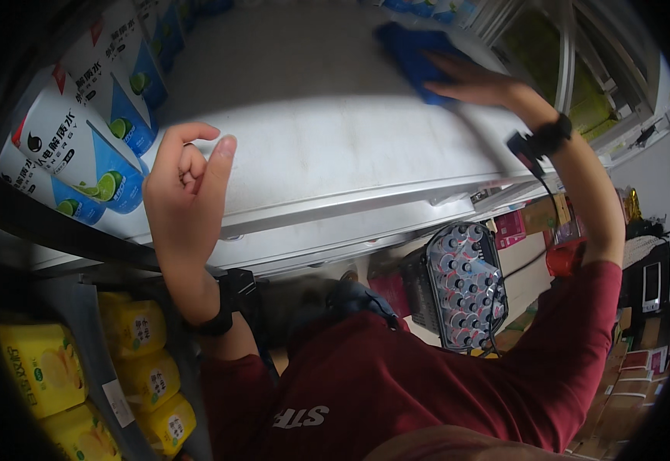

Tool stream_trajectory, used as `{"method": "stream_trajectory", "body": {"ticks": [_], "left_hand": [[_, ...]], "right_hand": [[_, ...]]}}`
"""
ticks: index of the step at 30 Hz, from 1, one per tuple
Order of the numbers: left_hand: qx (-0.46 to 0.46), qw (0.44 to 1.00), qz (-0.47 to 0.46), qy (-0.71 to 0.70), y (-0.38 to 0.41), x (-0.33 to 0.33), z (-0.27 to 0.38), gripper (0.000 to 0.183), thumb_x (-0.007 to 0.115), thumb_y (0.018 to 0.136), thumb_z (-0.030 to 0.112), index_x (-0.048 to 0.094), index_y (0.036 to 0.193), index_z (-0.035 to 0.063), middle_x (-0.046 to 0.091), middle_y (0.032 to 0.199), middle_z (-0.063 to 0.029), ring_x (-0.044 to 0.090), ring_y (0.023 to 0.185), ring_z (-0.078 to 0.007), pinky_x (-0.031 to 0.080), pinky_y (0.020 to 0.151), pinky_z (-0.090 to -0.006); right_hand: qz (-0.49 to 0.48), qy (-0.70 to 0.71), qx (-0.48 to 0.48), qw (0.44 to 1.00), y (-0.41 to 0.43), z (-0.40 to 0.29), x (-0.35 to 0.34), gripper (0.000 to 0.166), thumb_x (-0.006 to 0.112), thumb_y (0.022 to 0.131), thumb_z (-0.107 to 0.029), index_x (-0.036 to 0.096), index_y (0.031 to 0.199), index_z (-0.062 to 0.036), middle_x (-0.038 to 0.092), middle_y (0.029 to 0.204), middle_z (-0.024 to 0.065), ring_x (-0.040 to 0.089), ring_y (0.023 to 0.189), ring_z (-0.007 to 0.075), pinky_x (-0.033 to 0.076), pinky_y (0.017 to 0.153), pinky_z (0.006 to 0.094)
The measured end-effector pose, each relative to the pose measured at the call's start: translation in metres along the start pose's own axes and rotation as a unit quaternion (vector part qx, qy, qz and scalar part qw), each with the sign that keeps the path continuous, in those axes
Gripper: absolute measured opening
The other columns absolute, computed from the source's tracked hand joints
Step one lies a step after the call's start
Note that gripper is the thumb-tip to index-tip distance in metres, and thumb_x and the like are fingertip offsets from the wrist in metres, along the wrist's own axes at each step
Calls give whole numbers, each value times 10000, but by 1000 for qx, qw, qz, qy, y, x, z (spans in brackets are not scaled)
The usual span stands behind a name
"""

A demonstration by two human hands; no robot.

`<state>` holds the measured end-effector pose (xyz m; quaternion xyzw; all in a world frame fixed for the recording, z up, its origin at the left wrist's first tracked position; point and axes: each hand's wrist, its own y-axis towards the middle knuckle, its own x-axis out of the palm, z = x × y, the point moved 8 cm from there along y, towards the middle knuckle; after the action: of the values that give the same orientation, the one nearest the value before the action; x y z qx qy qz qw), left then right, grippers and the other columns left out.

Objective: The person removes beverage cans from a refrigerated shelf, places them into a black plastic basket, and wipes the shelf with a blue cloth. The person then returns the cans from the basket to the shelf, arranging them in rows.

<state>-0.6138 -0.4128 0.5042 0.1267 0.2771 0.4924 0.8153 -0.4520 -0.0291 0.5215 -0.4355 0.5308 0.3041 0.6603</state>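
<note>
My right hand (473, 83) presses a blue cloth (421, 57) flat onto a white metal shelf (317, 144), near its far right side. Cloth and fingers are blurred. Over the shelf's left front part hovers my left hand (182, 184), fingers curled, thumb and index finger apart, nothing in it. Just left of that hand stand several white-and-blue drink bottles with a lime picture (90, 141), in rows running back along the shelf. Both wrists wear black bands, and a cable hangs from the device at the right wrist.
Below the shelf edge, a dark basket (421, 288) full of capped bottles (467, 282) stands on the floor. Yellow packs (43, 369) fill a rack at lower left. A metal frame (565, 63) bounds the shelf's right side. Cardboard boxes (629, 392) are stacked at lower right.
</note>
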Motion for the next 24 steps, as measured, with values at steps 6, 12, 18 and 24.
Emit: {"method": "stream_trajectory", "body": {"ticks": [6, 12, 18, 24], "left_hand": [[-2, 999, 28, -45, -1, -5, -11, 191, 676, 991, 121, 625, 1141, 15, 366, 632, 90, 327, 597, -10, 260, 554, -209], [14, 997, 51, -50, 5, -17, -22, 252, 561, 1074, 272, 631, 1229, 86, 593, 961, -33, 472, 752, -67, 388, 659, -205], [-5, 996, 74, -52, 0, -20, -29, 256, 547, 1080, 254, 631, 1238, 70, 421, 746, 80, 332, 673, -25, 239, 588, -203], [-1, 998, 34, -53, 2, -25, -39, 261, 518, 1087, 197, 602, 1273, 35, 332, 713, 90, 283, 646, -18, 185, 573, -221]], "right_hand": [[56, -30, -188, 980, 33, -176, -2, 1070, 443, 856, -879, 218, 1651, -199, 169, 1689, 230, 151, 1563, 423, 172, 1272, 503], [91, 2, -345, 934, -19, -273, 5, 922, 437, 924, -796, 307, 1631, -218, 292, 1642, 265, 296, 1511, 461, 252, 1224, 562], [231, -3, -359, 905, -76, -217, 18, 849, 641, 907, -636, 379, 1588, -201, 383, 1594, 242, 395, 1452, 454, 324, 1183, 568], [301, 3, -207, 931, -145, -68, 47, 873, 731, 851, -529, 377, 1585, -216, 419, 1575, 200, 409, 1447, 423, 345, 1177, 556]]}}
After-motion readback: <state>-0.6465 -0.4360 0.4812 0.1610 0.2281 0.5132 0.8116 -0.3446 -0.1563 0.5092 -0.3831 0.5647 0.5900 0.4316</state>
